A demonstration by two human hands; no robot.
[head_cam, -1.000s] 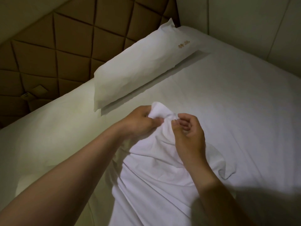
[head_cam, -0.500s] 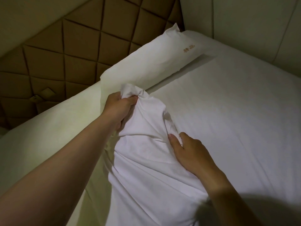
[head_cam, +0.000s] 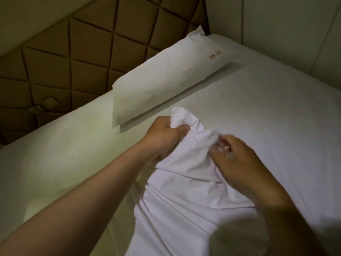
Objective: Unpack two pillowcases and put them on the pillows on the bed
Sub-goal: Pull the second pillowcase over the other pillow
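Right hand (head_cam: 239, 163) regrips one pillowcase (head_cam: 184, 191), one pillow (head_cam: 166, 76)

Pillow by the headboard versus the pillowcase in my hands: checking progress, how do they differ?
The pillow lies smooth and untouched beside the headboard; the pillowcase is creased and bunched, gripped by the left hand and pinched by the right hand. The pillow bears gold lettering; the pillowcase shows none. Both are white and on the bed.

Matt white cloth, quilted brown leather-look headboard (head_cam: 88, 52)
The crumpled white cloth pillowcase (head_cam: 184, 191) is soft, deeply creased; the long white fabric pillow (head_cam: 162, 80) beside the headboard is smoother, with gold stitched lettering; the white bed sheet (head_cam: 267, 108) is matt, faintly wrinkled.
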